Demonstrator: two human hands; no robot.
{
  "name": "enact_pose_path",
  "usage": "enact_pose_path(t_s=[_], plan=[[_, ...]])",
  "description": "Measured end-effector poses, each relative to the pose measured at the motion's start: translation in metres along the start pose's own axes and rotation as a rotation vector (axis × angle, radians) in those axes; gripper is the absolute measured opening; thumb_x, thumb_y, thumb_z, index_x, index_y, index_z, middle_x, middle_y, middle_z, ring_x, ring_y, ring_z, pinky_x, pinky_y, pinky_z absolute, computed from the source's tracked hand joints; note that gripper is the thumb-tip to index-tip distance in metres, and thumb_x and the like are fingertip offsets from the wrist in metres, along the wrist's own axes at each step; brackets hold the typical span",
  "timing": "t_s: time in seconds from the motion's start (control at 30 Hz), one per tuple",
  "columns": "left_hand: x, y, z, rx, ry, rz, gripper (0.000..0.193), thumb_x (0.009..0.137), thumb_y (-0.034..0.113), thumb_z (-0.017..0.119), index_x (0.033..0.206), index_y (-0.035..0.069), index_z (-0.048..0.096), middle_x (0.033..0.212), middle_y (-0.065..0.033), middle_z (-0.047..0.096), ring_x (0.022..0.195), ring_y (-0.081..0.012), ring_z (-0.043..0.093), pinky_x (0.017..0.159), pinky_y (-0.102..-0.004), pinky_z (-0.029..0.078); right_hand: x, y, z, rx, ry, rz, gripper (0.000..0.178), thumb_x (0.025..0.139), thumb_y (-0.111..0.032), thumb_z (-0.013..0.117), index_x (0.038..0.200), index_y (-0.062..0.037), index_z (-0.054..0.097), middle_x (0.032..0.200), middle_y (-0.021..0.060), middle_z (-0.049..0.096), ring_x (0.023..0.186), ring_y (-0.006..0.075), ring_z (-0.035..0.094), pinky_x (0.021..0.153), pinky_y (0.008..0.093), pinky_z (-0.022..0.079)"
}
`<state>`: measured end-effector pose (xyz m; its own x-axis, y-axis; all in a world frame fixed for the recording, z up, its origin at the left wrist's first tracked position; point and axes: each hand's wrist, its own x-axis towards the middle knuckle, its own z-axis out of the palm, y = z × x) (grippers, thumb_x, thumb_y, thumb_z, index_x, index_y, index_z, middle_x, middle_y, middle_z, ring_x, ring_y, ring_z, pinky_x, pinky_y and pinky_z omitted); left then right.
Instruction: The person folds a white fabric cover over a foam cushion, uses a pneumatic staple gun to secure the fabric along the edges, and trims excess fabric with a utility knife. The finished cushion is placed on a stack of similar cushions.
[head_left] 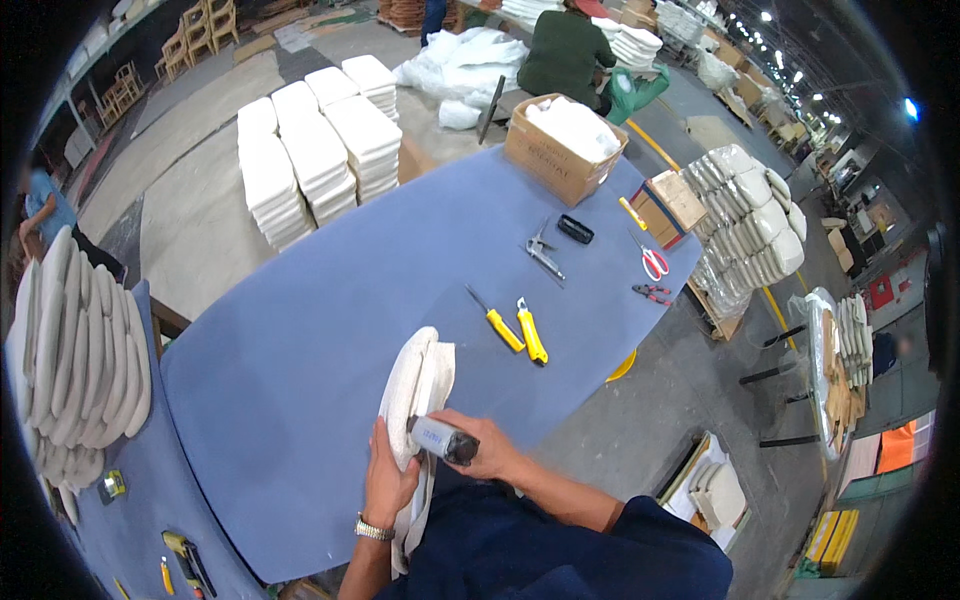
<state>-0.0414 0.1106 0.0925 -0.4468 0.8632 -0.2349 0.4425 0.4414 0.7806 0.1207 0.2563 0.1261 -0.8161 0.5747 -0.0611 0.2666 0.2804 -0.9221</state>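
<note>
A cream padded seat cushion [405,390] stands on edge at the near side of the blue-covered table, close to my body. My left hand [392,478] is closed round its lower left side. My right hand [482,442] grips a grey handheld tool with a black end [440,438], and the tool's front touches or nearly touches the cushion's edge. The tool's exact kind is hard to make out. Beyond the cushion lie a yellow-handled screwdriver or awl [497,325] and a yellow utility knife [532,335].
Farther along the table [300,400] are a metal gun-shaped tool [543,258], a black case [575,229], red-handled scissors [654,262], red pliers [652,293] and an open cardboard box [555,165]. Cushions are stacked at left [75,360] and beyond the table [310,150]. A person [565,55] sits beyond.
</note>
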Motion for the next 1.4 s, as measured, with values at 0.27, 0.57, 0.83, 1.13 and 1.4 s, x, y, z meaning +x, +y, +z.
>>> enact_pose_path(t_s=[0.27,0.57,0.83,1.13,1.4], plan=[[0.008,0.007,-0.003,0.060,0.003,-0.046,0.090,0.083,0.012,0.070,0.155,-0.009,0.021,0.143,-0.0360,0.048,0.129,-0.0501,0.051,0.109,-0.0487,0.042,0.005,0.012,0.002,0.011,0.015,-0.049,0.062,0.076,-0.014,0.075,0.135,-0.0142,0.056,0.112,0.0158,0.072,0.101,0.0387,0.070,0.085,0.0425,0.056],[0.014,-0.006,-0.009,-0.124,-0.101,-0.029,0.093,0.087,0.022,0.075,0.156,-0.009,0.019,0.148,-0.0313,0.047,0.135,-0.0393,0.050,0.112,-0.0428,0.040,0.004,0.021,0.005,0.062,0.010,-0.036,0.068,0.073,-0.009,0.079,0.136,-0.0125,0.054,0.114,0.0174,0.071,0.105,0.0397,0.069,0.087,0.0449,0.055],[0.020,-0.006,-0.014,-0.333,-0.205,-0.120,0.098,0.086,0.020,0.078,0.158,-0.004,0.017,0.156,-0.0242,0.038,0.142,-0.0314,0.042,0.115,-0.0391,0.036,0.003,0.025,0.004,0.089,0.016,-0.077,0.065,0.074,-0.011,0.079,0.134,-0.0121,0.056,0.113,0.0164,0.072,0.105,0.0381,0.069,0.088,0.0434,0.055],[0.009,0.005,0.009,-0.035,-0.021,-0.117,0.096,0.079,0.012,0.075,0.156,-0.006,0.021,0.154,-0.0328,0.036,0.144,-0.0460,0.035,0.119,-0.0455,0.033,-0.005,0.022,-0.001,0.036,0.038,-0.072,0.064,0.076,-0.012,0.077,0.136,-0.0100,0.058,0.120,0.0146,0.070,0.106,0.0351,0.070,0.091,0.0395,0.056],[0.005,-0.004,0.020,0.038,0.049,-0.039,0.095,0.079,0.010,0.072,0.157,-0.003,0.020,0.156,-0.0320,0.034,0.145,-0.0471,0.034,0.119,-0.0472,0.034,-0.010,0.015,-0.014,-0.029,-0.030,-0.149,0.067,0.075,-0.014,0.078,0.138,-0.0094,0.058,0.124,0.0207,0.068,0.114,0.0373,0.068,0.096,0.0415,0.055]])
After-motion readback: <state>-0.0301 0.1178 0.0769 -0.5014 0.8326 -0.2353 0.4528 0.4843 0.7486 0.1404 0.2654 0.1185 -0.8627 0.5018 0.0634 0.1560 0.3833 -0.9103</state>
